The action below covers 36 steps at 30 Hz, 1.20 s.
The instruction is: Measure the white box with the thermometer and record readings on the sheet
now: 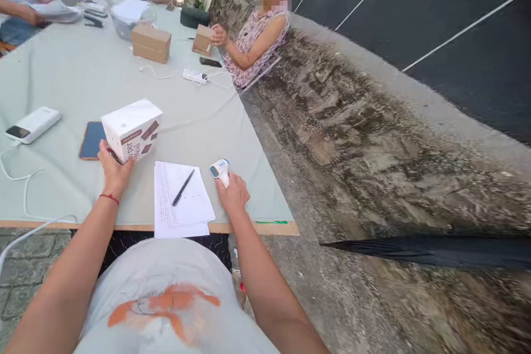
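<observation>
My left hand [114, 168] grips the lower near corner of a white box [135, 130] with brown bar pictures and lettering on its side. The box is slightly tilted; whether its base touches the table cannot be made out. Near the table's front edge, my right hand [233, 193] is wrapped round the handle of a white and blue infrared thermometer [219, 170], its small display facing up. Between my hands lie printed sheets of paper [199, 204] with a black pen [183, 188] across them. Behind my left hand a dark blue phone [91, 141] lies flat, partly covered by the box.
On the table [215, 127] are a white power bank [33, 124] with a cable, a power strip [194, 76], a brown carton [151, 43] and a plastic tub [124, 19]. A seated person [259, 38] at the right edge touches a smaller carton [203, 40]. Other people sit at the far end.
</observation>
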Available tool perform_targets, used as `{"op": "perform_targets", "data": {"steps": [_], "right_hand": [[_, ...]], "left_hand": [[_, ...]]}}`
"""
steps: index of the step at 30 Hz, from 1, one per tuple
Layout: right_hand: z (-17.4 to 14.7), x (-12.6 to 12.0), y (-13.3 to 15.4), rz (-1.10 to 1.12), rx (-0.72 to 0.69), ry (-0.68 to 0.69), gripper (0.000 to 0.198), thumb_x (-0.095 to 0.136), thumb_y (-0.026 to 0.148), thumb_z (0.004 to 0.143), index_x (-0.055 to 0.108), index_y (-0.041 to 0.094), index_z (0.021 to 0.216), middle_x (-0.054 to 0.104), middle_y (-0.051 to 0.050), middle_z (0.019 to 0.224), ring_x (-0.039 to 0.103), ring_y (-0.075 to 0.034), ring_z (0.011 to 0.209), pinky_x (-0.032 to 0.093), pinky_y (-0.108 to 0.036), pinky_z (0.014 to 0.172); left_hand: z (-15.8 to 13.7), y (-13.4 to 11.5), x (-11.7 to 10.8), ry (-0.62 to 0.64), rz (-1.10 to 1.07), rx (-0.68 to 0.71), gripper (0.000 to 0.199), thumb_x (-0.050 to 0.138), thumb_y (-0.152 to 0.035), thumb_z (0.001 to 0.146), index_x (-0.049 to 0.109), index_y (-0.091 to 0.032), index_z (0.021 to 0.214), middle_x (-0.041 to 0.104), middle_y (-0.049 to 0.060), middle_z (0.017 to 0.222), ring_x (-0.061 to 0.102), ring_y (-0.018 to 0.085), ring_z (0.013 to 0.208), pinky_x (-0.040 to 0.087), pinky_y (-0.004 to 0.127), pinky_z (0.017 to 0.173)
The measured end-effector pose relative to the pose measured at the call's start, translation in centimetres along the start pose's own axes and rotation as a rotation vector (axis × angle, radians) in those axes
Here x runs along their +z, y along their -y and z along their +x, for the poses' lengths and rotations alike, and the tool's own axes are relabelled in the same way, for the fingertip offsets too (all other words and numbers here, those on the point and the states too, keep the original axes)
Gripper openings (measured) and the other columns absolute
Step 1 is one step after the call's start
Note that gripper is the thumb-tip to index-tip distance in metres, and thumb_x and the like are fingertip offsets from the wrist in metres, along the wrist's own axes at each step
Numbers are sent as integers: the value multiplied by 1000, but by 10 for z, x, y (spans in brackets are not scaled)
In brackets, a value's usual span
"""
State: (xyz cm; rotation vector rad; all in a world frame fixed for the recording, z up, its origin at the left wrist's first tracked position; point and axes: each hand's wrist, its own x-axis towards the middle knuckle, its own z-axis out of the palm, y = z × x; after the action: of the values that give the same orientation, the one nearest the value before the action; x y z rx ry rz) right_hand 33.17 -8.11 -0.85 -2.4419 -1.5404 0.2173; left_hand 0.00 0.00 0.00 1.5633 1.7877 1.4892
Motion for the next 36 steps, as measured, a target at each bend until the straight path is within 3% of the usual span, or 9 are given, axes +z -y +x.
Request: {"op": "perform_targets", "data": {"steps": [4,9,15,20,26,31,36], "right_hand": [[7,-10,2,-15,30,84,48,49,40,97,49,12,136,57,-18,130,54,-29,122,44,-38,93],[20,-13,11,-25,43,199,45,52,45,94,58,12,124,62,-18,123,60,-31,115,45,-38,91],[19,0,14,70,66,76,51,54,43,91,54,13,132,63,-16,128,57,-30,120,45,-39,93],[18,5,12,119,55,32,52,55,43,88,54,15,132,65,-15,126,58,-30,118,45,-39,92],[17,14,7,159,8,-42,50,55,43,86,56,19,129,67,-11,121,59,-29,112,45,-38,89],[16,17,6,200,-20,-81,49,57,43,84,59,20,127,68,-10,118,59,-28,110,45,-38,89],[19,12,6,274,14,-45,44,61,39,79,62,22,120,68,-8,112,60,-26,105,46,-37,88]], "left_hand": [[-4,-3,3,28,-20,32,96,85,-33,56,36,-20,138,43,15,132,35,39,134,32,56,114],[-5,-4,6,11,-154,-78,86,89,-36,54,42,-23,125,51,12,129,50,36,124,42,53,105],[-9,-8,6,19,-347,-124,79,88,-48,57,45,-20,116,61,13,122,59,33,117,49,48,99],[-16,-16,5,159,-513,-142,69,82,-60,63,53,-17,110,68,14,115,65,32,109,53,47,93],[-21,-24,2,320,-444,-161,69,81,-60,66,57,-15,113,69,16,118,65,34,110,54,48,92],[-18,-25,0,350,-376,-78,65,70,-64,77,59,-15,119,67,15,124,61,35,117,49,48,99],[-18,-26,-1,398,-353,-87,67,72,-61,76,58,-18,125,67,13,126,62,34,116,49,47,98]]}}
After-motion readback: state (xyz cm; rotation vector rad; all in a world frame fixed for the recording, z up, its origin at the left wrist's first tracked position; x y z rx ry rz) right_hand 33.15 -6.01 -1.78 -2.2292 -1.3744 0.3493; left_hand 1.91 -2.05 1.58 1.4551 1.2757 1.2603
